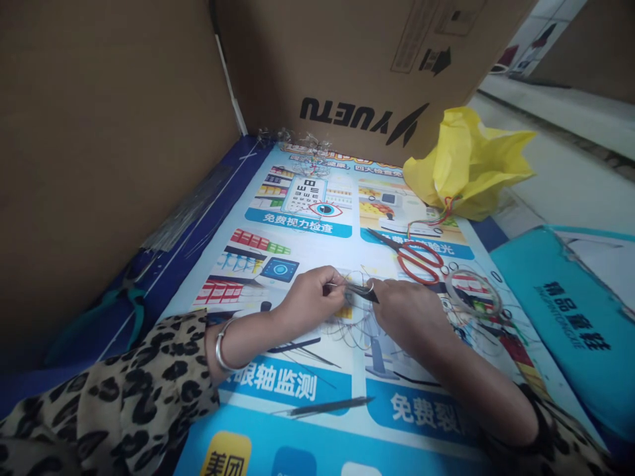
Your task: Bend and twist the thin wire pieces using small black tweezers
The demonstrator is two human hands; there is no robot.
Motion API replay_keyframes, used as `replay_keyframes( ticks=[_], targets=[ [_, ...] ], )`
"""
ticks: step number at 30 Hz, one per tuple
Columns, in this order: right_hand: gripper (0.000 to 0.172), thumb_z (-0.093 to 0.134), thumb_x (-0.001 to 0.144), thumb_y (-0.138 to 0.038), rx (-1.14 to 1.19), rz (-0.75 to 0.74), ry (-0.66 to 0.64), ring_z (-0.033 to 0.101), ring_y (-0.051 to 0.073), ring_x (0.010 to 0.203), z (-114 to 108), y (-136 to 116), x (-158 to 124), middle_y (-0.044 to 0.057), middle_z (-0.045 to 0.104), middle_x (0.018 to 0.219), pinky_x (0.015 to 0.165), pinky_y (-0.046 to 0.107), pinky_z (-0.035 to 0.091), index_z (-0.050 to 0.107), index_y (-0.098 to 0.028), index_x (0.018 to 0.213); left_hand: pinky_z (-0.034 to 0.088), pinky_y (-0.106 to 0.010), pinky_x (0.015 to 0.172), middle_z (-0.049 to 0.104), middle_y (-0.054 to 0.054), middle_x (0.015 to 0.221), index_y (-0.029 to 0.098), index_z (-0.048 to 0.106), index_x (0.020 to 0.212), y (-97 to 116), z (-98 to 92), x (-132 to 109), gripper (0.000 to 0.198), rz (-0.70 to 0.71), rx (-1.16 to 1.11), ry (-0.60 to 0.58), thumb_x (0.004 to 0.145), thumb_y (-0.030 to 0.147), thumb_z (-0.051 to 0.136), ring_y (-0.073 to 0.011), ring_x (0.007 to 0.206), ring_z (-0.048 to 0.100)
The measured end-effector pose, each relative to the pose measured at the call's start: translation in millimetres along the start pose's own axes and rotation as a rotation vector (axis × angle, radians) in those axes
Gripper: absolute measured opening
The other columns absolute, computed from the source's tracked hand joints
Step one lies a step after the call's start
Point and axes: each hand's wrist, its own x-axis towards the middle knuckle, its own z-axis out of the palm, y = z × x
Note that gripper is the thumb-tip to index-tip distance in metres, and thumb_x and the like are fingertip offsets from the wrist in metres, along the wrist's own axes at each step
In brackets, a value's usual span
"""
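My left hand [315,294], with a silver bangle at its wrist, is closed in a pinch on thin wire near the middle of the poster. Fine wire loops [353,334] spread below and between the two hands. My right hand [404,307] is closed around a dark metal tool [364,291] with a pointed end; my fingers hide most of it, so its kind is unclear. The tool's end meets the wire beside my left fingertips. Just above my right hand lie red-handled scissors [421,260], blades pointing up and left.
Teal-handled pliers [119,307] and a bundle of thin wires [181,215] lie at left. A clear ring-shaped coil [473,293] is right of my hand. Dark thin strips [331,406] lie in front. Cardboard [347,59] walls the back; a yellow bag [464,165] and teal box [570,324] stand right.
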Motion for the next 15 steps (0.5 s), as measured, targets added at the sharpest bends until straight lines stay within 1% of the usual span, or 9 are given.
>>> replay_keyframes(
  ticks=[6, 15],
  targets=[
    [0.024, 0.043, 0.079, -0.016, -0.052, -0.011, -0.001, 0.061, 0.020, 0.063, 0.3, -1.4, 0.9, 0.005, 0.066, 0.073, 0.050, 0.027, 0.026, 0.061, -0.019, 0.094, 0.036, -0.020, 0.056, 0.052, 0.003, 0.063, 0.016, 0.051, 0.065, -0.6, 0.7, 0.5, 0.006, 0.000, 0.013, -0.001, 0.069, 0.016, 0.047, -0.0081, 0.059, 0.045],
    [0.022, 0.039, 0.080, -0.011, -0.064, -0.001, 0.003, 0.061, 0.020, 0.062, 1.7, -3.8, -0.9, 0.007, 0.065, 0.072, 0.049, 0.027, 0.026, 0.060, -0.016, 0.085, 0.036, -0.020, 0.055, 0.051, 0.003, 0.063, 0.016, 0.051, 0.065, 0.3, -0.5, 0.3, 0.005, -0.007, 0.026, -0.021, 0.068, 0.015, 0.046, -0.0081, 0.058, 0.044]
  ],
)
